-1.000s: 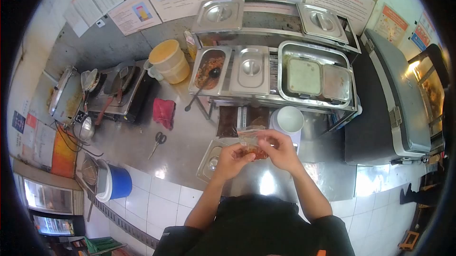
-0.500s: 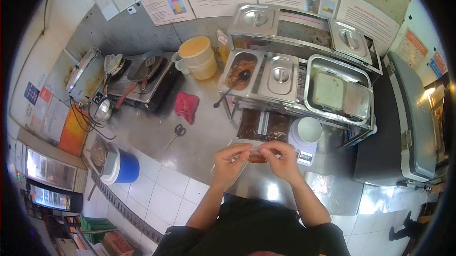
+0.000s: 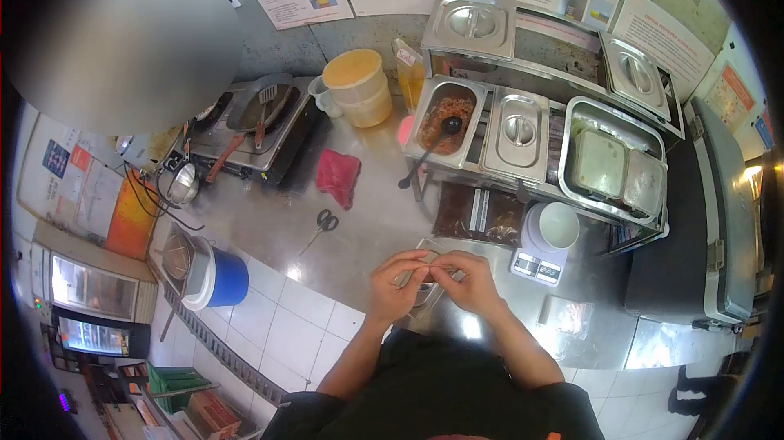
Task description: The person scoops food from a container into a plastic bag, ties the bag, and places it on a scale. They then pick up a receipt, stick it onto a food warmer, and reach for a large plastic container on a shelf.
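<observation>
My left hand (image 3: pixel 395 286) and my right hand (image 3: pixel 467 283) meet over the counter's front edge, fingertips pinched together. Between them is the gathered top of a small clear plastic bag (image 3: pixel 442 274) with something reddish-brown in it. The fingers hide most of the bag. Under the hands lies a pale flat tray (image 3: pixel 427 309), largely covered. Just beyond the hands is a large dark-brown filled pouch (image 3: pixel 478 213). To its right a white bowl (image 3: pixel 559 225) stands on a kitchen scale (image 3: pixel 536 267).
Scissors (image 3: pixel 320 228) and a red cloth (image 3: pixel 337 177) lie left on the steel counter. Behind stand a food pan with a ladle (image 3: pixel 445 130), lidded pans (image 3: pixel 517 131), a yellow-lidded tub (image 3: pixel 357 85) and a stove with pans (image 3: pixel 260 113). A clear plastic packet (image 3: pixel 565 316) lies right.
My hands have drawn closer together and the fingers have bunched up on the bag's top, which was stretched between them before. The camera view has shifted slightly.
</observation>
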### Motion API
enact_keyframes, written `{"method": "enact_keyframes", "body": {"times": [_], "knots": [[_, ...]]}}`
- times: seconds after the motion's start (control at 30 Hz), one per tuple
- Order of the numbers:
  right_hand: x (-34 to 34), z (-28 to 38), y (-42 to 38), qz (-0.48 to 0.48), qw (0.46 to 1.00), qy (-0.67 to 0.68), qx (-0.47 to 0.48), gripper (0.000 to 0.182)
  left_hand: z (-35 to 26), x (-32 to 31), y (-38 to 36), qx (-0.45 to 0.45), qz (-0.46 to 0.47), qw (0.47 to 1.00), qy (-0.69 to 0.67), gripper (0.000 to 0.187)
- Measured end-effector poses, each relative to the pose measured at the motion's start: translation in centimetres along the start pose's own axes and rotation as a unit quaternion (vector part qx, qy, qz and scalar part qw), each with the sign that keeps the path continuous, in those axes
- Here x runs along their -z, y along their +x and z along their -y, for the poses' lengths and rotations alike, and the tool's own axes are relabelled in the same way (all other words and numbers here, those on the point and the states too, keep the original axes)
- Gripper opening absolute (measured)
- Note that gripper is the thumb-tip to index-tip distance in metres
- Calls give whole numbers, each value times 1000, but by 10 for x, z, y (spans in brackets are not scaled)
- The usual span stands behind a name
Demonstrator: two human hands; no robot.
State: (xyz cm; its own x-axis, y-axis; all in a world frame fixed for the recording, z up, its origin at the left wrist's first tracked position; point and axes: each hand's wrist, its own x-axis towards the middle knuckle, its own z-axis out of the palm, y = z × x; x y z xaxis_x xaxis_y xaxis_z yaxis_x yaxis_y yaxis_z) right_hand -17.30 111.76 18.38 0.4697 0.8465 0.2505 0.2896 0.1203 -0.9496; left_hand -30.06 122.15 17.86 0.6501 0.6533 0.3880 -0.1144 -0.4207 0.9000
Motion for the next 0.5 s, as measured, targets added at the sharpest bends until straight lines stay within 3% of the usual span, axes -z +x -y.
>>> {"method": "enact_keyframes", "body": {"times": [0.2, 0.27, 0.5], "knots": [[-13, -6, 7, -62, 994, -88, 26, 9, 13, 15, 10, -39, 20, 998, 38, 7], [-9, -8, 7, -18, 994, -104, -19, 7, 18, 22, 11, -33, 22, 997, 63, 6], [-6, -15, -1, -35, 984, -172, -25, 6, 35, 31, 12, -9, 58, 998, 13, 8]]}}
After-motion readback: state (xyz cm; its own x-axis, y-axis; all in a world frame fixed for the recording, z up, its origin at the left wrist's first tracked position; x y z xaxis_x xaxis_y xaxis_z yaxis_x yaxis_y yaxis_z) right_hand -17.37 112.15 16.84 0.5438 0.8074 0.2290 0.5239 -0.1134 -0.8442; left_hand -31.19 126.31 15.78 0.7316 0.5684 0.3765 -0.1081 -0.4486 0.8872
